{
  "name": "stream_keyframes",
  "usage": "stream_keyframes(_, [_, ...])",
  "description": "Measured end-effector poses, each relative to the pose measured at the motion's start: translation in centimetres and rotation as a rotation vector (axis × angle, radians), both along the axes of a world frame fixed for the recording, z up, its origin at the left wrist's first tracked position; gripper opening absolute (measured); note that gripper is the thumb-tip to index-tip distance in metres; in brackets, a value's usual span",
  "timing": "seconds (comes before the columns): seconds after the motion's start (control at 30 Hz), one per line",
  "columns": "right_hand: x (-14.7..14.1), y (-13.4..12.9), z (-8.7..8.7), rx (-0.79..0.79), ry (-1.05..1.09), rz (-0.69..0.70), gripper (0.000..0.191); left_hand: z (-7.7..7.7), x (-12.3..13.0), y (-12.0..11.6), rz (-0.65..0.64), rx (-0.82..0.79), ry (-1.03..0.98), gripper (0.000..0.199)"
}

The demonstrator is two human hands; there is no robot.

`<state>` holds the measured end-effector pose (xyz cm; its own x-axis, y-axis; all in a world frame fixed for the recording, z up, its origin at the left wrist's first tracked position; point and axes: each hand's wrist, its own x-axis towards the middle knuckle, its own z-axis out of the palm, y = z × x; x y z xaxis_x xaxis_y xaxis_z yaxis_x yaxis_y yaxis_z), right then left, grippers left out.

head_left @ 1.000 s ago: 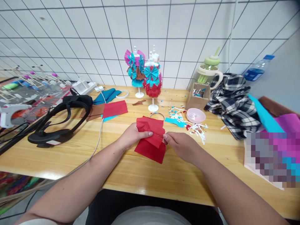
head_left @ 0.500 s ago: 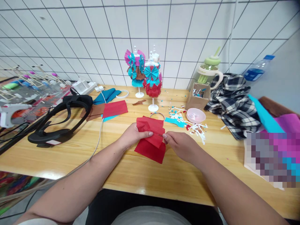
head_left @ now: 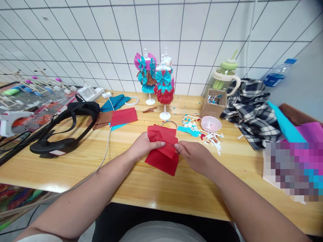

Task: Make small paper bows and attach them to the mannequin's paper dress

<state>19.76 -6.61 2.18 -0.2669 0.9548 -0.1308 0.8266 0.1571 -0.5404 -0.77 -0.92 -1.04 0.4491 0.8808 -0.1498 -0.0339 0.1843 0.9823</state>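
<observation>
My left hand [head_left: 142,147] pinches a folded piece of red crepe paper [head_left: 161,136], its thumb lying across the front. My right hand [head_left: 190,153] is closed at the paper's right edge. Between its thumb and finger a thin, dark, needle-like tool [head_left: 172,145] reaches onto the paper; most of it is hidden in the fingers. Directly below, a darker red sheet [head_left: 163,164] lies on the wooden table [head_left: 121,186]. Just behind the held paper shows a thin ring [head_left: 169,121], partly covered.
Two small dress forms [head_left: 165,87] in crepe-paper outfits stand at the back. To the right are paper scraps [head_left: 213,139], a pink bowl [head_left: 211,124], a cardboard box [head_left: 214,104] and a green-lidded bottle [head_left: 224,75]. A black headset [head_left: 68,134] and red sheet [head_left: 124,116] lie left, with a cable.
Both hands keep nearly the same place and grip. The held red paper has shifted very slightly to the right.
</observation>
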Motion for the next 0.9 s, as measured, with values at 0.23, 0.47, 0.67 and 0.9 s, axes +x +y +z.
stream_keyframes(0.23, [-0.30,-0.02,-0.03,0.004,-0.023,-0.011,0.039,0.15,0.18,-0.12,-0.005,0.009,0.023,0.039])
stream_keyframes(0.47, [-0.29,-0.09,0.10,0.020,-0.049,-0.011,0.038,0.20,0.21,-0.22,-0.005,-0.016,0.003,0.041])
stream_keyframes(0.67, [-0.49,-0.13,0.14,0.010,-0.050,-0.018,0.038,0.26,0.27,-0.23,-0.007,0.012,0.004,0.038])
stream_keyframes(0.9, [-0.54,-0.14,-0.14,0.040,-0.076,-0.013,0.038,0.28,0.31,-0.28,-0.014,0.016,0.021,0.037])
